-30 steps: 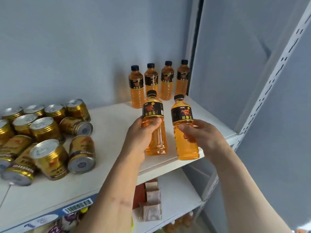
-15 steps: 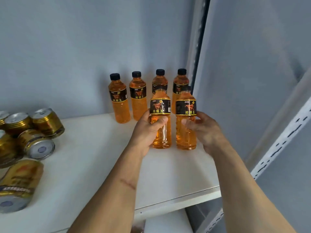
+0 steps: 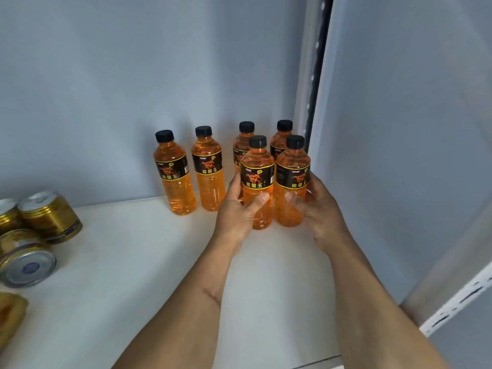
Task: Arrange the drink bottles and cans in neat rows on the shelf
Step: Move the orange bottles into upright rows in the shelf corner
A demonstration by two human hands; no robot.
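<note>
My left hand [image 3: 238,211] grips an orange drink bottle [image 3: 257,179] with a black cap and black label. My right hand [image 3: 318,209] grips a second one [image 3: 292,177] right beside it. Both bottles stand upright on the white shelf [image 3: 133,262], just in front of the two right-hand bottles of a back row. That back row holds several like bottles against the wall, the leftmost [image 3: 174,174] and its neighbour [image 3: 209,171] fully visible, the other two partly hidden.
Gold cans lie and stand in a loose heap at the left edge: one upright [image 3: 49,215], one on its side [image 3: 25,258]. A grey side panel and a perforated upright [image 3: 452,302] close the shelf on the right.
Both hands pushed the two bottles farther back along the shelf, up to the back row. The view has shifted right, so fewer cans show.
</note>
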